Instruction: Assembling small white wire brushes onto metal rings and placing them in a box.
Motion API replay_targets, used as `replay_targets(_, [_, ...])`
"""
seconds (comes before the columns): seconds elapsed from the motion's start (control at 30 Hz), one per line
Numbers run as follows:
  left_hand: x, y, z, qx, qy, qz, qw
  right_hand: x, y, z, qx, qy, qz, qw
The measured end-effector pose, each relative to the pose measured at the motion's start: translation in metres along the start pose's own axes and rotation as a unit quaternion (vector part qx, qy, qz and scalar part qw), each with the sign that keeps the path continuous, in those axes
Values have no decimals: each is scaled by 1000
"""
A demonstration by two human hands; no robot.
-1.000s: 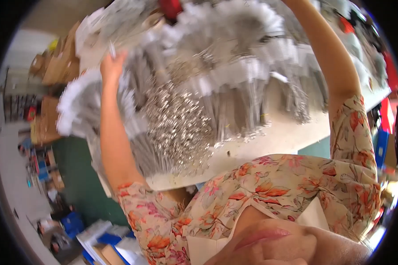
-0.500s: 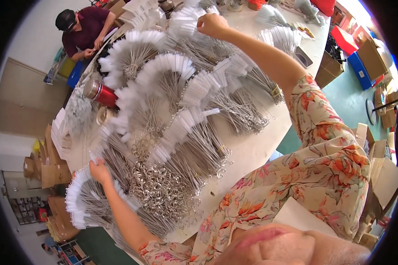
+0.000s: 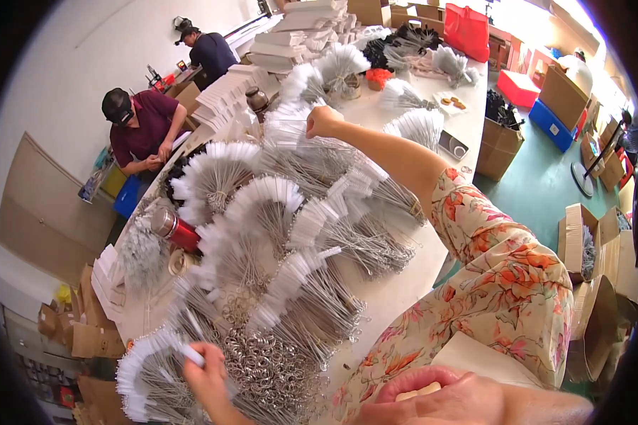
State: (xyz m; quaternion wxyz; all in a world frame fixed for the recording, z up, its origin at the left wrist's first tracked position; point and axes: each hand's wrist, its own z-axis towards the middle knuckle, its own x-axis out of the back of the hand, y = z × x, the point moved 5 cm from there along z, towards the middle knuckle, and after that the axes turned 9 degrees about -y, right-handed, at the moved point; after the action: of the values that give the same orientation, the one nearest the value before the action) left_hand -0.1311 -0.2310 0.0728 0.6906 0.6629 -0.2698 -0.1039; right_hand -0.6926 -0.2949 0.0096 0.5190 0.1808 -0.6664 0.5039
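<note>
Left hand (image 3: 207, 370) pinches a white brush (image 3: 191, 354) by its pale end, probably since that's fatter than a wire stem; it's over a brush bunch (image 3: 143, 375) at the table's (image 3: 393, 290) near left corner; right hand (image 3: 324, 122) is curled against a brush pile (image 3: 285, 129) well in from the near edge, can't tell if it's gripping one; metal rings (image 3: 273, 375) sit heaped toward the near edge, maybe for easy reach.

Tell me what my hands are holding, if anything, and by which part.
Your left hand pinches a slim white piece near its right end. Whether your right hand, by the white brushes, holds anything cannot be told.
</note>
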Motion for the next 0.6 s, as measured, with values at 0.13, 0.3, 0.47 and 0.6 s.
replay_targets(0.13, [-17, -20, -51, 42, -140, -86, 985, 17, 15, 5, -39, 15, 91, 995])
replay_targets(0.3, [-60, -75, -95, 26, -130, -43, 990, 8, 31, 28, -103, 98, 201, 969])
replay_targets(0.47, [-127, -126, -108, -114, 151, -130, 973, 45, 42, 18, -23, 415, 124, 901])
replay_targets(0.6, [-139, -140, -115, -111, 189, -148, 964, 78, -12, -8, 70, 452, 94, 884])
